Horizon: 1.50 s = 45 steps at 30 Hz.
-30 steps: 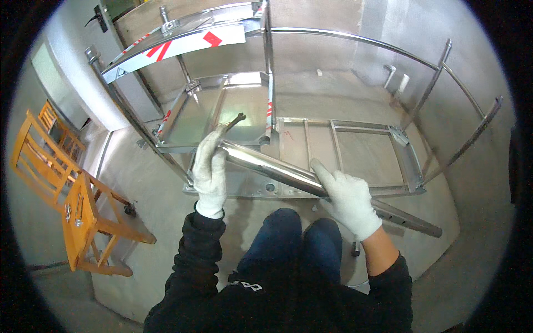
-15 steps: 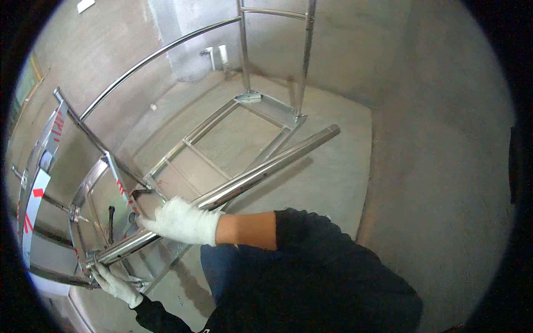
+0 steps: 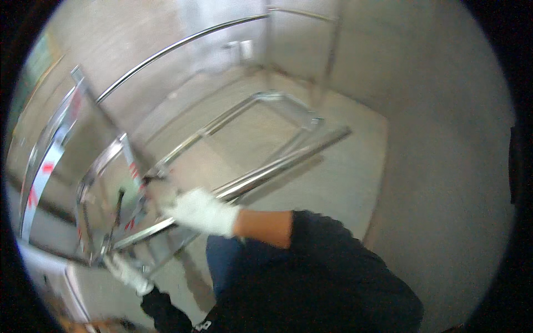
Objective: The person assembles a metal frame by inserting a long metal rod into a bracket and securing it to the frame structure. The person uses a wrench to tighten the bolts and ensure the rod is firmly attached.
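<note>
Head view, seen from my remote station. The left hand in a white glove [image 3: 129,273] is at lower left; the right hand in a white glove [image 3: 202,212] is left of centre. The right hand curls closed over a long, round tube of bright silver metal [image 3: 286,161], which slopes from lower left to upper right. The left hand's fingers reach to the tube's lower-left end; blur keeps me from telling whether they pinch it. Just above stands a slim, dark metal wrench [image 3: 119,205], whose hold I cannot make out. Behind the tube, a silver metal framework of rails [image 3: 208,131] rests on the grey concrete floor [image 3: 355,191].

Against one second ago, the tube's slope is reversed in the frame; against half a second ago, everything sits slightly farther right. I judge this to be mostly a turn of the head, leaving the right hand's grasp unaltered. Writing: a white strip with red patches [image 3: 40,180] at left and a pale mark [image 3: 203,326] on the black garment [image 3: 327,277] offer nothing I can read.
</note>
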Motion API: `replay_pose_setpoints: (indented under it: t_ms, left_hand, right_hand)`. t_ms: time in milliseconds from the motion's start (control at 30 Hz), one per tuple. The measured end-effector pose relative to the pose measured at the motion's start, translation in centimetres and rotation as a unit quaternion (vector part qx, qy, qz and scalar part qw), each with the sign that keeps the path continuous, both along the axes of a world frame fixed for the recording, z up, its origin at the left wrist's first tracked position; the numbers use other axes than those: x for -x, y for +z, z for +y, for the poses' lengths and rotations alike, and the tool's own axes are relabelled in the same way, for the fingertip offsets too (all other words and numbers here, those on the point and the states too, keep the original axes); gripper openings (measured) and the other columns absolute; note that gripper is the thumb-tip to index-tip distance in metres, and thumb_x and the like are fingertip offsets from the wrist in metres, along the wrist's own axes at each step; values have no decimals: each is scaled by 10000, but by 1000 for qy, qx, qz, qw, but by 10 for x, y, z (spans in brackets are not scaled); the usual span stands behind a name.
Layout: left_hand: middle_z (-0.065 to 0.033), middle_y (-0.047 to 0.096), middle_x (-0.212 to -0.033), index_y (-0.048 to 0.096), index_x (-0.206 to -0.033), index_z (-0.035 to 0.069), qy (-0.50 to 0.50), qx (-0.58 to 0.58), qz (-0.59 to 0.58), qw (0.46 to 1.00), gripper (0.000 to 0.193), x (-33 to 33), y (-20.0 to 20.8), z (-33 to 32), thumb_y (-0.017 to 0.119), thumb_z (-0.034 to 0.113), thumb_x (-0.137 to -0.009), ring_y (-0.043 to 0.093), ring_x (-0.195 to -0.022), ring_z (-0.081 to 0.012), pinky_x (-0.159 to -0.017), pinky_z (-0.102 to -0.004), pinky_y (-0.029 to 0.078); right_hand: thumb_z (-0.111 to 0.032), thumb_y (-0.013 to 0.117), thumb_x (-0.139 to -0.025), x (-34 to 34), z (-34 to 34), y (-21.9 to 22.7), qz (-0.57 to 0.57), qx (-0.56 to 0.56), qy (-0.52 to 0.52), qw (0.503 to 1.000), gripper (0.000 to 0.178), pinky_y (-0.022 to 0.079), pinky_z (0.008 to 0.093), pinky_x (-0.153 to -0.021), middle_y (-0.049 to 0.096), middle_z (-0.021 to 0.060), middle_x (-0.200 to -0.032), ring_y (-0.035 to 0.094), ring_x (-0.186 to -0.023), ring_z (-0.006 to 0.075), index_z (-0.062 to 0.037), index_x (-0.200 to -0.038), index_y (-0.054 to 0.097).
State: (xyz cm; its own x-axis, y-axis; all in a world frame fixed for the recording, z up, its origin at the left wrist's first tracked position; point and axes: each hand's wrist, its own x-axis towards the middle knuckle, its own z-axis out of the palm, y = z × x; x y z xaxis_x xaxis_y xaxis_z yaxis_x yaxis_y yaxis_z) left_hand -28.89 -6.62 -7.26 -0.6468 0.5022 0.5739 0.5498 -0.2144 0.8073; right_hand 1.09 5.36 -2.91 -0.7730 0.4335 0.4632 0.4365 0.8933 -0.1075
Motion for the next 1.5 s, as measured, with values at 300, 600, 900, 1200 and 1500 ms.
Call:
replay_pose_setpoints:
  t_ms: [300, 600, 900, 1200, 1500]
  left_hand:
    - [-138, 621, -1254, 585, -1287, -48, -198, -13, -76, 977, 474, -37, 44, 1, 488, 330, -1018, 566, -1160, -208, -1016, -338, 427]
    - [-106, 648, -1147, 615, -1229, -38, -237, -46, -210, 947, 357, -43, 53, 16, 536, 232, -1010, 611, -1033, -165, -933, -306, 487]
    - [-134, 592, -1297, 544, -1327, -39, -275, -11, -146, 950, 443, -37, 60, 16, 592, 226, -975, 557, -1200, -204, -1048, -333, 427]
    - [-189, 433, -1476, 365, -1459, -47, -390, 50, -100, 914, 940, -28, 79, 17, 661, 597, -841, 379, -1399, -275, -1166, -386, 257]
    - [-140, 495, -1429, 367, -1470, -11, -426, 191, 9, 884, 912, -37, 99, 6, 735, 118, -646, 455, -1342, -250, -1143, -381, 323]
  right_hand:
    - [-177, 721, -737, -48, -24, 0, -32, 154, -83, 984, 617, 536, 417, -768, 670, 142, -972, 668, -900, 326, -155, -1328, 545]
    - [-183, 722, -739, -44, -17, -5, -25, 145, -82, 986, 660, 540, 445, -733, 671, 149, -918, 677, -850, 336, -184, -1361, 501]
    - [-167, 733, -728, -46, -20, -3, -30, 104, -98, 989, 715, 536, 443, -710, 649, 139, -887, 666, -807, 344, -157, -1394, 472]
    - [-237, 745, -750, -50, -25, 0, -10, 233, -49, 971, 639, 536, 405, -827, 677, 157, -1121, 666, -998, 323, -157, -1347, 533]
    - [-180, 778, -692, -78, -10, -29, 36, 196, -27, 979, 658, 541, 402, -801, 685, 144, -1045, 665, -952, 330, -163, -1317, 573]
